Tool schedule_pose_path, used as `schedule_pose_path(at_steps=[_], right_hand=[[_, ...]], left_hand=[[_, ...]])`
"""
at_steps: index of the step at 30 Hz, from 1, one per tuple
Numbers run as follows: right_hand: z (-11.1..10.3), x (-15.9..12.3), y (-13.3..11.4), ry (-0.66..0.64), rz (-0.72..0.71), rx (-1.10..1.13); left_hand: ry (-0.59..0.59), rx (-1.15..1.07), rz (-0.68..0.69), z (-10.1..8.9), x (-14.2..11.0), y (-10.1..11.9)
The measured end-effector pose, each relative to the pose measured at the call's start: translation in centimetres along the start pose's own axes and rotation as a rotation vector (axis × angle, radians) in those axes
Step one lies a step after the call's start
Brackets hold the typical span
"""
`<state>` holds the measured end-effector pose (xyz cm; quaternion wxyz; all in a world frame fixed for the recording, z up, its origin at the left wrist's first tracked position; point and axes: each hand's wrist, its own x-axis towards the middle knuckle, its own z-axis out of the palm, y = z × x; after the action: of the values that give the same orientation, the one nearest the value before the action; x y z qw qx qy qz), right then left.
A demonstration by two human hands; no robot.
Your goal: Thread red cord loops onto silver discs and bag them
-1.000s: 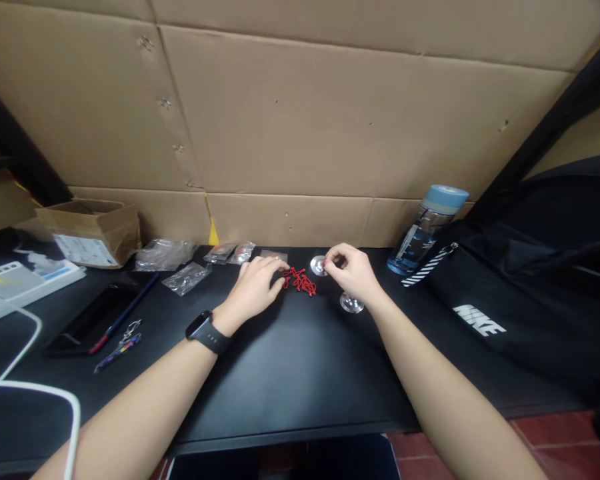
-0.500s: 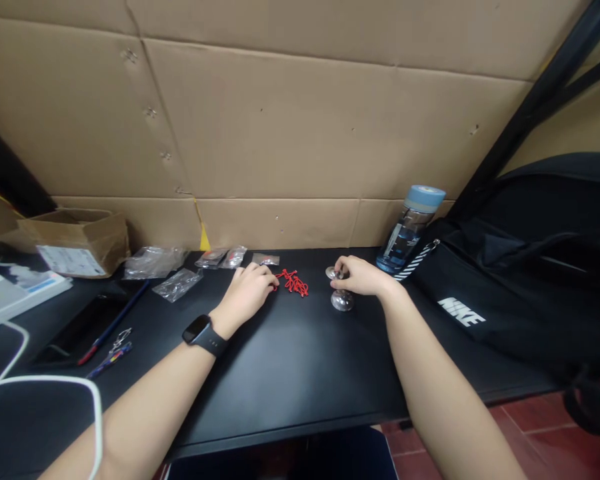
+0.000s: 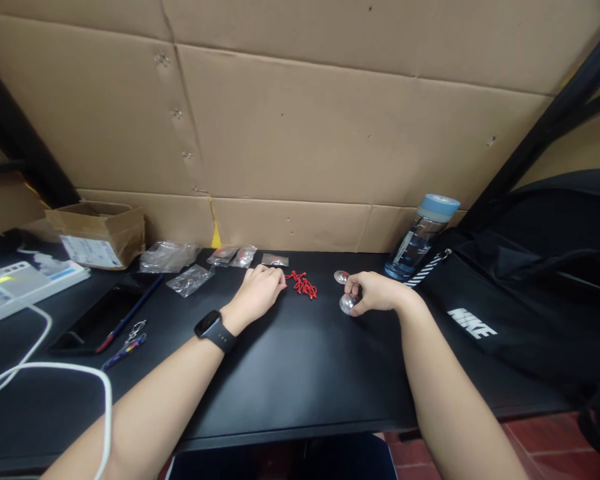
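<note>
Spanned by the bent thumb and fingers of the right hand (image 3: pixel 377 291) is a shiny, silver-coloured round disc (image 3: pixel 347 305); whether it is firmly pinched cannot be told. With the tangle of thin red cords (image 3: pixel 307 289) taken as the clock's centre, this disc is seen at four o'clock, on the black tabletop (image 3: pixel 300 373). A second silver-coloured round disc (image 3: pixel 339 276) is placed just beyond it, near three o'clock. At nine o'clock, the left hand (image 3: pixel 257 293) is rested with its fingers curled beside the cords; whether a cord end is held cannot be made out, as the fingertips are hidden. Clear plastic packets (image 3: pixel 245 257) are laid at ten o'clock. A transparent bottle with a pale-blue lid (image 3: pixel 410 250) is stood at two o'clock, and a black fabric bag with white lettering (image 3: pixel 520 267) is set at three o'clock.
</note>
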<state>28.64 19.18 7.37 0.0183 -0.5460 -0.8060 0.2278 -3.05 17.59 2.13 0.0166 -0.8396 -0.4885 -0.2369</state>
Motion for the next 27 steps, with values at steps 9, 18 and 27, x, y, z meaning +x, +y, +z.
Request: schedule_pose_path(at_steps=[9,18,27], right_hand=[[-0.4,-0.6,-1.3,0.159,-0.224,0.109],[3.8,1.7,-6.0,0.048,-0.544,1.066],[5.1,2.6,-6.5,0.065,-0.552,1.258]], left_hand=[[0.096,-0.255,-0.006,-0.8,0.5,0.6],[0.219,-0.434,0.069,-2.0,0.3,3.2],[0.36,-0.433,0.134,-2.7,-0.1,3.9]])
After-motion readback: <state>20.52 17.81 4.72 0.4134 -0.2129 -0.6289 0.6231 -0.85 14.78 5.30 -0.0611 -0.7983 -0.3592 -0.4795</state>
